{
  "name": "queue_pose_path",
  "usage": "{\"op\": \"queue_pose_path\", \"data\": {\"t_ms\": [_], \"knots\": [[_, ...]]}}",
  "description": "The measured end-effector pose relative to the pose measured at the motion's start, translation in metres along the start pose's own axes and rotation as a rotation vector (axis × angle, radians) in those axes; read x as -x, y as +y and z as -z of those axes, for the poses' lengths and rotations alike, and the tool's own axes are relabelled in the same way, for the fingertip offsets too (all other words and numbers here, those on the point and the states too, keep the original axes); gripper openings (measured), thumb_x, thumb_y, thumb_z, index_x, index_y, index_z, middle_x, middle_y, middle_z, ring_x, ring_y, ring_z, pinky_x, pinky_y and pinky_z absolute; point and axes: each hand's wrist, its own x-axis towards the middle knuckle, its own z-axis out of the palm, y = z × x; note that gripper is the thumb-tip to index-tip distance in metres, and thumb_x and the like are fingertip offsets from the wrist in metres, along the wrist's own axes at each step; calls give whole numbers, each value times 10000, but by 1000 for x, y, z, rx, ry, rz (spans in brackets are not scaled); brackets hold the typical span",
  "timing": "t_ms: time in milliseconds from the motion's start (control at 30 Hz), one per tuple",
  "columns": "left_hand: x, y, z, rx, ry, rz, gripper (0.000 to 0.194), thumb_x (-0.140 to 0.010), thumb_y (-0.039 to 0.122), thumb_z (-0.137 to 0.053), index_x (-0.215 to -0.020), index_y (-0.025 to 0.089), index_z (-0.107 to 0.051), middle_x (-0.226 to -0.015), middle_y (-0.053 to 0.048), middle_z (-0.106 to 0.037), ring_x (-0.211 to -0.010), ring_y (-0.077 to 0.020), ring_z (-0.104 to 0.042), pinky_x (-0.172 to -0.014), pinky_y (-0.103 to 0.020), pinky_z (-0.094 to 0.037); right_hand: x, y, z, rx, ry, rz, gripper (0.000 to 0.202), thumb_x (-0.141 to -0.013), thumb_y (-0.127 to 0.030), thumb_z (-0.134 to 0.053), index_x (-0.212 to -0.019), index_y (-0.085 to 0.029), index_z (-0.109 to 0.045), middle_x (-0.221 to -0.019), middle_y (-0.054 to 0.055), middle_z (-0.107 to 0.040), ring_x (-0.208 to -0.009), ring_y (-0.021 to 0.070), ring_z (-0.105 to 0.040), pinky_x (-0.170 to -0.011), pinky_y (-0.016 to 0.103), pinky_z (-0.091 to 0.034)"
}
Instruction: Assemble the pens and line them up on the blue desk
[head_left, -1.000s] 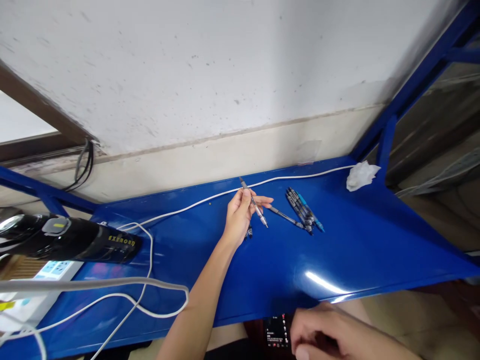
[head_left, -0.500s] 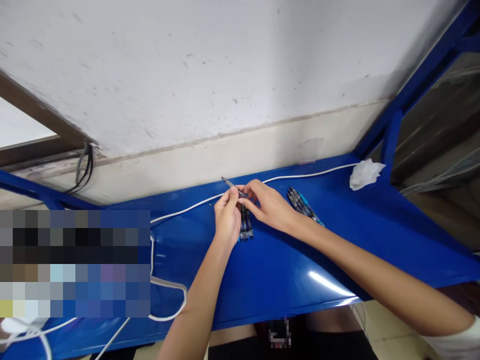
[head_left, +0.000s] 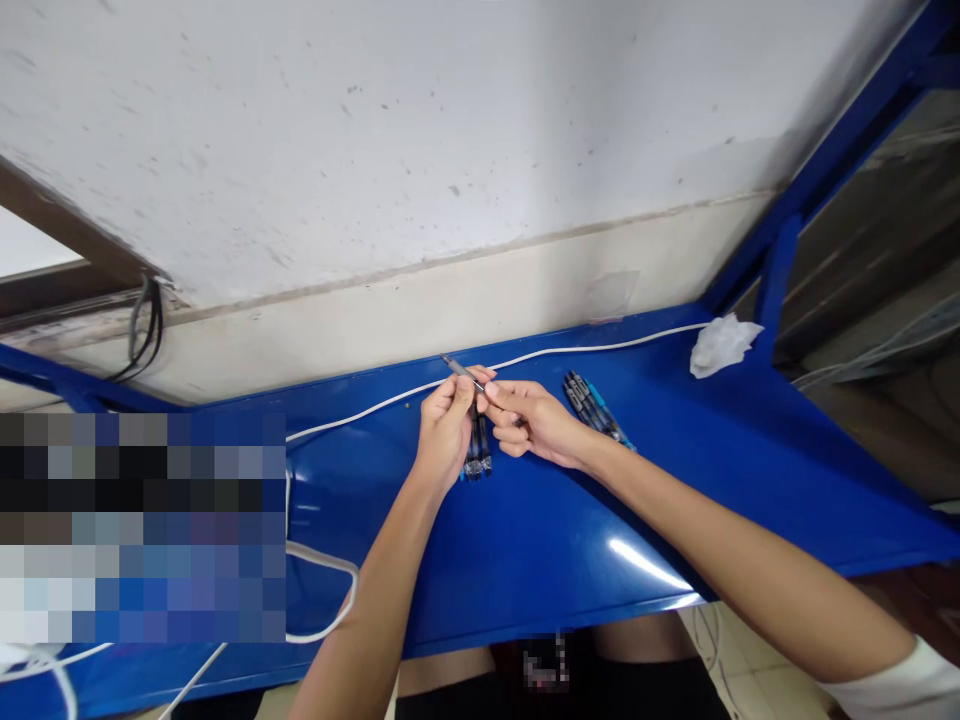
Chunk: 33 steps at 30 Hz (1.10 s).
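Note:
A slim pen (head_left: pixel 456 367) with a grey grip is held above the blue table, its tip pointing up and left. My left hand (head_left: pixel 446 415) is closed around its barrel, thumb on top. My right hand (head_left: pixel 529 415) pinches the pen's other end between thumb and index finger, the other fingers curled. Beneath the hands several dark pens (head_left: pixel 477 455) lie side by side, partly covered by my left hand. Right of my right hand rests another group of pens (head_left: pixel 592 400), dark with grey grips and one light-blue one.
A white cable (head_left: pixel 570 350) runs along the back of the blue table (head_left: pixel 525 550) by the wall. Crumpled white paper (head_left: pixel 721 345) lies at the back right. More white cable (head_left: pixel 322 565) loops at the left, beside a blurred-out area. Blue frame posts (head_left: pixel 780 270) stand at the right.
My right hand has turned and its fingers have curled, now pinching the pen's lower end. My left hand keeps its hold. The view has shifted slightly.

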Motion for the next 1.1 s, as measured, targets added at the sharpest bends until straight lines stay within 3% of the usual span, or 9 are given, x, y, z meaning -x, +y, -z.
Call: {"op": "queue_pose_path", "data": {"t_ms": [100, 300, 467, 600, 700, 833, 933, 1100], "knots": [[0, 0, 0, -2, -1, 12, 267, -1008, 462, -716, -986, 209, -798, -1158, -90, -732, -1158, -214, -657, -1062, -336, -497, 2, -6, -4, -53, -1, 4, 316, -960, -469, -780, -946, -182, -647, -607, -127, -334, -463, 42, -177, -431, 204, -205], [-1, 0, 3, 30, 75, 67, 259, -962, 423, -783, -1128, 225, -808, -1175, -88, -755, -1086, -205, -690, -936, -313, -524, 2, -18, -1, -142, 153, 212, 281, -856, -321, -886, -908, -212, -633, -666, -85, -499, -501, 52, -306, -458, 204, -259], [-1, 3, 6, 16, 111, 78, 221, -891, 360, -850, -1065, 226, -825, -1148, -81, -754, -1028, -191, -679, -865, -287, -524, -5, -25, 16, -221, 402, 410, 310, -845, -419, -913, -944, -232, -686, -724, -73, -564, -626, 82, -495, -574, 202, -447], [-2, 6, 8, 80, 158, 82, 232, -925, 411, -803, -1032, 205, -818, -1154, -100, -748, -1043, -196, -672, -871, -296, -526, -10, -28, 29, -290, 456, 461, 388, -838, -490, -916, -891, -259, -608, -851, -51, -659, -808, 118, -633, -775, 249, -563], [-3, 9, 9, 141, 191, 91, 239, -958, 435, -757, -966, 201, -803, -1075, -90, -732, -989, -182, -662, -853, -293, -524, -10, -31, 37, -354, 396, 451, 385, -901, -465, -866, -866, -260, -542, -690, -82, -539, -640, 113, -544, -687, 252, -545], [-3, 13, 9, 169, 213, 111, 259, -954, 447, -749, -871, 202, -755, -973, -78, -701, -905, -181, -642, -816, -307, -520, -3, -38, 47, -364, 331, 377, 528, -996, -555, -690, -715, -259, -355, -549, -103, -273, -458, 107, -215, -425, 241, -291], [-3, 13, 8, 189, 208, 123, 276, -943, 450, -756, -833, 198, -737, -938, -74, -675, -864, -176, -619, -783, -304, -513, 3, -40, 52, -382, 320, 356, 578, -995, -585, -595, -668, -266, -241, -524, -95, -232, -458, 105, -129, -402, 255, -215], [-2, 13, 8, 202, 192, 136, 296, -951, 458, -743, -809, 198, -735, -916, -70, -647, -829, -171, -596, -754, -302, -502, 7, -43, 53, -435, 337, 357, 522, -969, -542, -504, -656, -270, -187, -504, -94, -176, -465, 106, -69, -398, 272, -198]]}}
